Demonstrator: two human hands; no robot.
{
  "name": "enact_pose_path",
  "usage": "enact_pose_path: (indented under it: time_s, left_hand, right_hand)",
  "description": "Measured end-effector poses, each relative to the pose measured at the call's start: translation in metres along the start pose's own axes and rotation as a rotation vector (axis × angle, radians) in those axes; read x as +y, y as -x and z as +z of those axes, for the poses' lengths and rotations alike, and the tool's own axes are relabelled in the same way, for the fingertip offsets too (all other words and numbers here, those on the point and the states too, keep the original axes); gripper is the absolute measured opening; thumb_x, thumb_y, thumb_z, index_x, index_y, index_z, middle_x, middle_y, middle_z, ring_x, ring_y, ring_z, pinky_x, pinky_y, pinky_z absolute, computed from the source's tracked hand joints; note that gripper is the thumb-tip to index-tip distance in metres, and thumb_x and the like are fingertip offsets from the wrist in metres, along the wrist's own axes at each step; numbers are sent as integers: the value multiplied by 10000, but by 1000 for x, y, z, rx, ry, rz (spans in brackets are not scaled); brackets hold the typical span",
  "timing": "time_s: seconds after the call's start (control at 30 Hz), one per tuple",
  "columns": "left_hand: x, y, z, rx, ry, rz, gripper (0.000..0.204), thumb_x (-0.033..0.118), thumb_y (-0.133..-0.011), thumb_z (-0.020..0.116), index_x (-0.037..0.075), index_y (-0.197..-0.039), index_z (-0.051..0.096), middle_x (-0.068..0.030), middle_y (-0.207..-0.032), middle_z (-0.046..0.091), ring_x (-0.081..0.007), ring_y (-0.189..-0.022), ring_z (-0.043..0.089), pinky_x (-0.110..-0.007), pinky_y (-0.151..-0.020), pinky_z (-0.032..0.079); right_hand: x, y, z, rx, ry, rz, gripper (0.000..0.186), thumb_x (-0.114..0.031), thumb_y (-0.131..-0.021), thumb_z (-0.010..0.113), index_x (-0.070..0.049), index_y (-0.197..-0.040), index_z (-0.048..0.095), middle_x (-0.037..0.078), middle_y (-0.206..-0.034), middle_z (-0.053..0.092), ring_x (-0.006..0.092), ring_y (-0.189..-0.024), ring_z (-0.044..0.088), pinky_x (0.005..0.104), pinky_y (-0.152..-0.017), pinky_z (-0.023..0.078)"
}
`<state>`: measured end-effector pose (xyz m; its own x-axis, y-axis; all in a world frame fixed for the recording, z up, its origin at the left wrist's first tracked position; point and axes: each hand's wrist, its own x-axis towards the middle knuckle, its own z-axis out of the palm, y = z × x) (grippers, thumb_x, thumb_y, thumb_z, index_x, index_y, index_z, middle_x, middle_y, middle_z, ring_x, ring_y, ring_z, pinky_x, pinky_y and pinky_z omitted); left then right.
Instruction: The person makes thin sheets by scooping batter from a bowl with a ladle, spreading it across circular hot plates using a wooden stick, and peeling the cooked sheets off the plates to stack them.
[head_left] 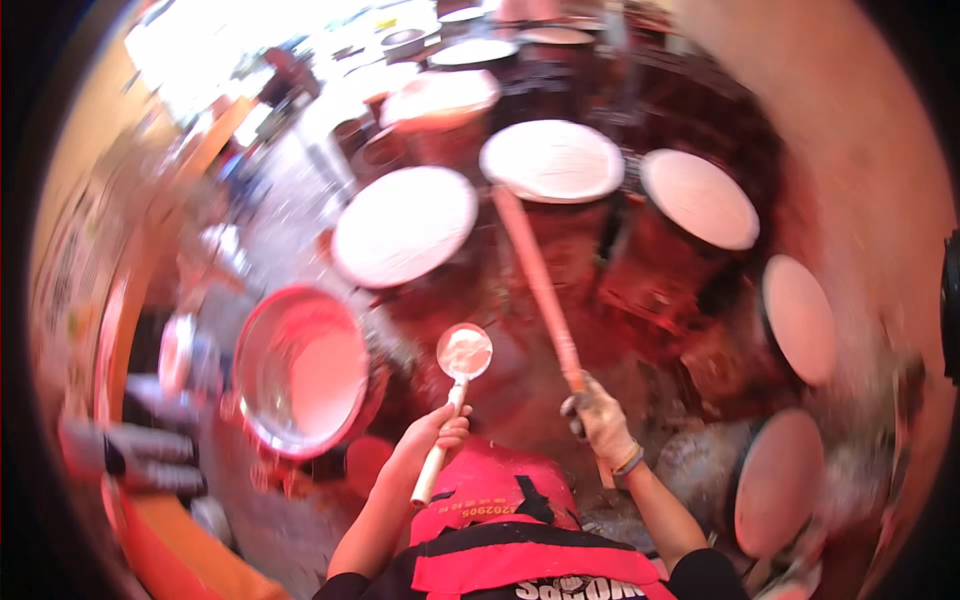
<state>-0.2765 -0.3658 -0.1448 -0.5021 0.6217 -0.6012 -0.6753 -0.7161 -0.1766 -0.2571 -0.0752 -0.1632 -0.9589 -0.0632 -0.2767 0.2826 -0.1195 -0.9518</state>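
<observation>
My bare left hand [446, 425] is closed round the pale handle of a ladle [465, 352]. Its round bowl points away from me and looks coated with something pale pink. In a whitish glove with dark fingertips, my right hand [597, 412] grips a long reddish stick [538, 285] near its lower end. The stick's far end reaches the near edge of a large barrel with a white round top [552, 162]. Left of the ladle is a red-rimmed basin [262, 440] with smooth pale-pink liquid [328, 385] in it.
More barrels with pale round tops stand around, such as one ahead-left [405, 226], one ahead-right [700, 198] and one at the right [778, 483]. Whether these tops are lids or liquid, I cannot tell. Dark gloves [150, 455] lie at the left by an orange edge [190, 545].
</observation>
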Motion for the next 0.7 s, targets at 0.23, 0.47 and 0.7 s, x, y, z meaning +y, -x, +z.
enact_pose_path:
  time_s: [0.23, 0.47, 0.7]
  left_hand:
    - [102, 86, -123, 499, -248, 825, 79, 93, -919, 467, 32, -935, 419, -49, -744, 467, -90, -513, 421, -190, -399, 362]
    - [230, 103, -226, 742, -174, 769, 57, 50, -881, 425, 11, -892, 386, -21, -651, 400, -72, -415, 341, -209, -336, 276]
    - [361, 52, -287, 1202, -1426, 917, 221, 104, -880, 452, -60, -1026, 421, -156, -665, 549, -263, -575, 617, -376, -440, 471]
  right_hand:
    - [-25, -99, 203, -636, 173, 590, 523, -329, -941, 473, -157, -1404, 304, 3, -665, 551, 48, -457, 461, 198, -377, 334]
    - [37, -238, 382, -594, 484, 812, 358, -192, -925, 393, -164, -1281, 413, 14, -624, 542, 74, -420, 468, 213, -361, 351]
    - [-37, -246, 415, -768, 712, 1083, 405, -163, -913, 384, -200, -1316, 361, 20, -618, 480, 79, -390, 399, 237, -317, 297]
